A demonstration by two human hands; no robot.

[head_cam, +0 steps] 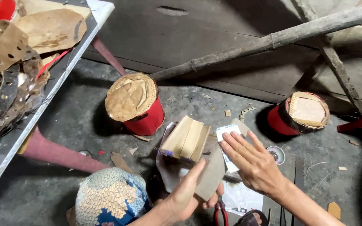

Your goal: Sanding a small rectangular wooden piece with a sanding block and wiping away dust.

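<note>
The left hand point(188, 193) grips a flat grey sheet of card point(211, 173) from below, thumb up along its left edge and fingertips curling under the bottom edge; most of the palm is hidden behind the sheet. The right hand point(253, 162) lies flat and open on the sheet's upper right, fingers spread and pressing down, holding nothing. Its fingertips partly cover a small white paper slip point(227, 144), so the slip's full outline cannot be made out.

Just above the left thumb sits a bundle of pale wooden strips point(186, 139), smooth and straight-cut, leaning at a tilt. What it rests on is hidden.

Below the hands, red-handled pliers point(220, 212) are cut off by the frame edge. Left of them is a rounded form covered in small scale-like pieces point(107, 201), cream and blue, also partly cut off.

On the rough grey floor point(63, 121) stand two red drums: the left drum point(135, 103) upright with a worn, brown cap, the right drum point(300, 113) tipped on its side, showing a woven rim. A rough wooden pole point(273, 39) crosses behind. At the left, a table point(55, 86) holds punched leathery scraps point(5, 71).
</note>
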